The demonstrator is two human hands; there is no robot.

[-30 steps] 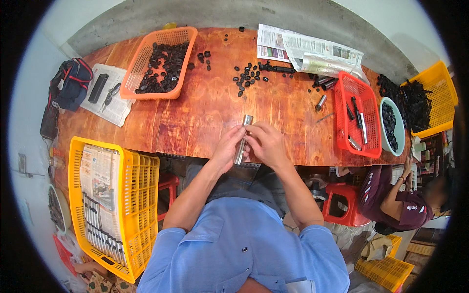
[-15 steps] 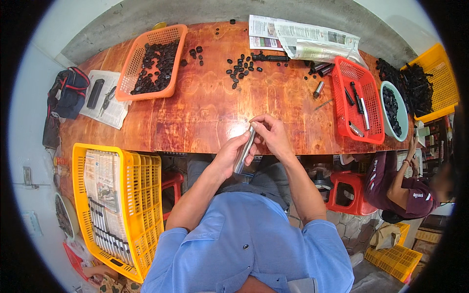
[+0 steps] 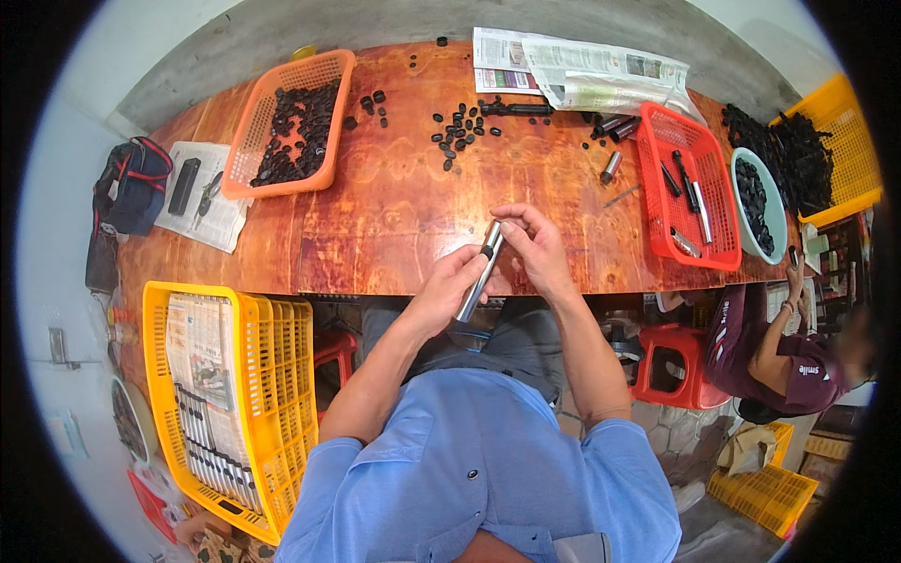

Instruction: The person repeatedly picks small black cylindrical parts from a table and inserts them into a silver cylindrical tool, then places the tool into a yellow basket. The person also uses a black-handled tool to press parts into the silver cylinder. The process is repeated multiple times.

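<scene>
A shiny silver metal tube point(image 3: 474, 296) slants up in front of me at the table's near edge, its upper end leaning away and to the right. Around its middle, by my left thumb, shows a black band point(image 3: 487, 251). My left hand point(image 3: 443, 289) is closed around the tube below that band. At the top end, the thumb and fingers of my right hand point(image 3: 537, 251) pinch the tube; part of that end is hidden behind them. Several small black ring-like pieces point(image 3: 458, 131) lie loose farther up the wooden table point(image 3: 394, 206).
An orange basket point(image 3: 330, 174) of black pieces stands back left. On the right are a red basket point(image 3: 654, 155) with tubes and a pale bowl point(image 3: 774, 246). A yellow crate point(image 3: 300, 403) of newspaper and tubes is by my left arm. A co-worker point(image 3: 807, 375) sits at right.
Both hands and the tube have shifted slightly up and to the right. The black band now shows by my left thumb, and my right fingers sit at the tube's top end.
</scene>
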